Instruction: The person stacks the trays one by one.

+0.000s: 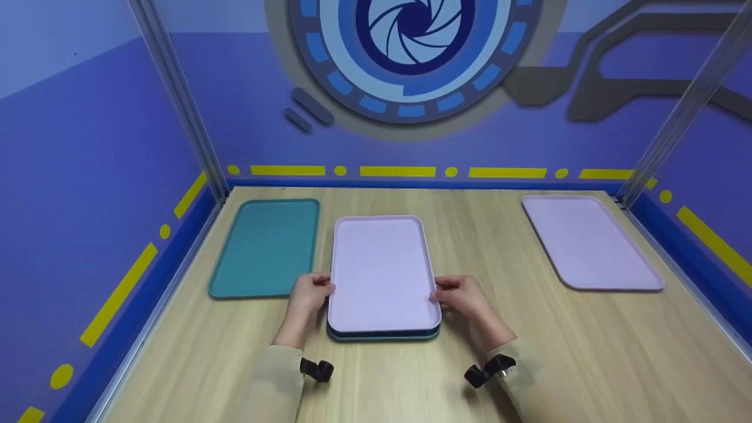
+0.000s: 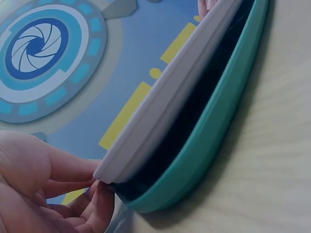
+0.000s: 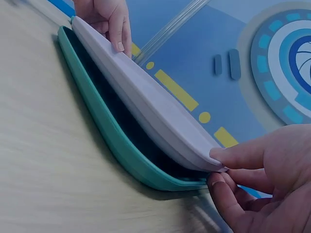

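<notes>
A pale pink tray [image 1: 385, 273] is over a green tray [image 1: 383, 336] in the middle of the table, with a dark gap between them at the near edge. My left hand [image 1: 309, 294] pinches the pink tray's left rim between thumb and fingers. At its right rim, my right hand [image 1: 465, 295] pinches the same tray. Both wrist views show the pink tray [image 2: 141, 136] raised a little above the green tray [image 3: 112, 150], whose front stays low on the table. Fingertips of each hand sit close to the green rim; whether they touch it I cannot tell.
Another green tray [image 1: 267, 247] lies at the left, close beside my left hand. Over at the right lies a second pink tray [image 1: 590, 241]. Blue panels [image 1: 106, 147] wall the wooden table [image 1: 376, 388] at the back and sides, with metal posts at the corners.
</notes>
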### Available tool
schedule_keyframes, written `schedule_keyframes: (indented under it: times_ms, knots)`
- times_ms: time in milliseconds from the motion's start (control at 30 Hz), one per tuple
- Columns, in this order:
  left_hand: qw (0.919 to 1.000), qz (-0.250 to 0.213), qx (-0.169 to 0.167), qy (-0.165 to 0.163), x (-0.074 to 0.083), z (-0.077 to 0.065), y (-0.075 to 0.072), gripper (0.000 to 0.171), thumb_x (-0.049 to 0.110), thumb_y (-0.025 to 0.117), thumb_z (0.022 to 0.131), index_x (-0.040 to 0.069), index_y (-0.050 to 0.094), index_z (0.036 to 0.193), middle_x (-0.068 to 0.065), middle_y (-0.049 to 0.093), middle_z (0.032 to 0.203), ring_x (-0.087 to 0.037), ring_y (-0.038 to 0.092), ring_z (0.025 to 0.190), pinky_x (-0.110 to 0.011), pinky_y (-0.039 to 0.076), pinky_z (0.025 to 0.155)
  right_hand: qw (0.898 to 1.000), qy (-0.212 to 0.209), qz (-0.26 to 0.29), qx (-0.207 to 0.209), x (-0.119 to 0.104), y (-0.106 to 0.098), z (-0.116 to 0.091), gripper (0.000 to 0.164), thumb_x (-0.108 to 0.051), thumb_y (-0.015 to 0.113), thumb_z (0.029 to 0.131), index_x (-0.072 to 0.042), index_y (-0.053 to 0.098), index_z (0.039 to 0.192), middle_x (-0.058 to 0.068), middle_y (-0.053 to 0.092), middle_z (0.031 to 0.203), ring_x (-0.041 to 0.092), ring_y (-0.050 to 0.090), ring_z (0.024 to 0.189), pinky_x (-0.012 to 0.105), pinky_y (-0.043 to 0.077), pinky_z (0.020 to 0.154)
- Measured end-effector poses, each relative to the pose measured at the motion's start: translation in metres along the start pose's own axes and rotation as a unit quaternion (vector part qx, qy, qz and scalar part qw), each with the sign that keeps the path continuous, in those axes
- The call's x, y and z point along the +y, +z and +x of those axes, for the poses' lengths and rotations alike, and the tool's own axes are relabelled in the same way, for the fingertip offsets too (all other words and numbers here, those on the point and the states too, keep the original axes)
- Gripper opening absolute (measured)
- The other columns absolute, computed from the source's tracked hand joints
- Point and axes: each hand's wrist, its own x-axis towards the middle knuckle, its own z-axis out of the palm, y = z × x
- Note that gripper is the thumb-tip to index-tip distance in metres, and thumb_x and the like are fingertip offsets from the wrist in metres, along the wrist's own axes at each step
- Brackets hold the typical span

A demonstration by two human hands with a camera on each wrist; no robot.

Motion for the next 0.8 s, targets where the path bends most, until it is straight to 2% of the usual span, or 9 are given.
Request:
schedule_keyframes:
  times_ms: [133, 400, 633, 800]
  knots:
    - [0.9987, 0.046, -0.001, 0.023, -0.002, 0.000, -0.001, 0.029, -0.002, 0.066, 0.092, -0.012, 0.069, 0.120, -0.023, 0.072, 0.110, -0.034, 0.066, 0.108, -0.046, 0.056, 0.098, 1.000, -0.008, -0.014, 0.005, -0.001, 0.002, -0.002, 0.042, 0.000, 0.078, 0.083, 0.009, 0.070, 0.123, 0.007, 0.073, 0.090, 0.010, 0.066, 0.072, 0.022, 0.057, 0.064]
    - [0.9950, 0.091, 0.010, 0.041, -0.001, -0.002, 0.002, 0.029, 0.000, 0.067, 0.090, -0.007, 0.073, 0.117, -0.018, 0.075, 0.103, -0.029, 0.067, 0.102, -0.045, 0.057, 0.095, 0.995, -0.050, -0.081, 0.027, -0.002, 0.007, -0.007, 0.036, 0.003, 0.075, 0.081, 0.011, 0.073, 0.116, 0.008, 0.073, 0.085, 0.010, 0.063, 0.069, 0.021, 0.054, 0.059]
    - [0.9897, 0.130, 0.021, 0.056, 0.003, -0.005, 0.003, 0.026, 0.000, 0.066, 0.089, -0.006, 0.076, 0.112, -0.013, 0.073, 0.092, -0.025, 0.064, 0.090, -0.040, 0.056, 0.082, 0.990, -0.079, -0.108, 0.040, -0.002, 0.010, -0.010, 0.036, 0.004, 0.073, 0.077, 0.009, 0.075, 0.113, 0.007, 0.074, 0.079, 0.007, 0.060, 0.061, 0.018, 0.049, 0.053]
    - [0.9896, 0.133, 0.022, 0.049, 0.002, -0.006, 0.003, 0.017, -0.001, 0.065, 0.089, -0.003, 0.077, 0.100, -0.008, 0.066, 0.083, -0.022, 0.059, 0.083, -0.033, 0.050, 0.071, 0.986, -0.089, -0.137, 0.044, -0.005, 0.012, -0.014, 0.031, 0.006, 0.072, 0.076, 0.006, 0.078, 0.107, 0.000, 0.064, 0.069, 0.007, 0.054, 0.057, 0.018, 0.044, 0.050]
